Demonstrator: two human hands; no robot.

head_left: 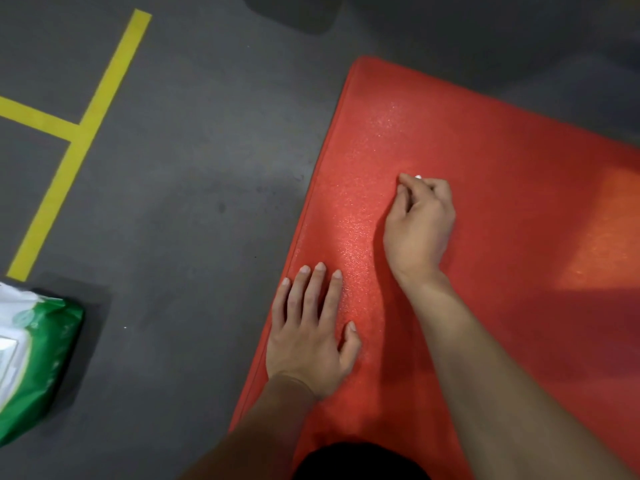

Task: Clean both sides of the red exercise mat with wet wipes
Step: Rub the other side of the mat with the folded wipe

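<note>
While I'm kneeling at the near end of the red exercise mat [485,237], it's lying flat on the dark grey floor [194,202] and takes up most of the right side of what I see, with its long left edge running diagonally up and away from me. My left hand [311,334] is flat on the mat just inside that left edge, fingers straight and spread a bit, palm down, not holding anything, just pressing on the surface. My right hand [420,223] is further up the mat with the fingers curled in, and there's a tiny bit of white poking out at the fingertips, so it's bunched around a wet wipe [418,177], though most of the wipe is hidden inside my grip. The mat surface between and beyond my hands has a speckly shine to it. Off to the left on the floor, well apart from the mat, sits the green and white pack of wet wipes [38,362], partly cut off by the edge of view. Yellow floor tape [86,133] makes a T shape beyond the pack
</note>
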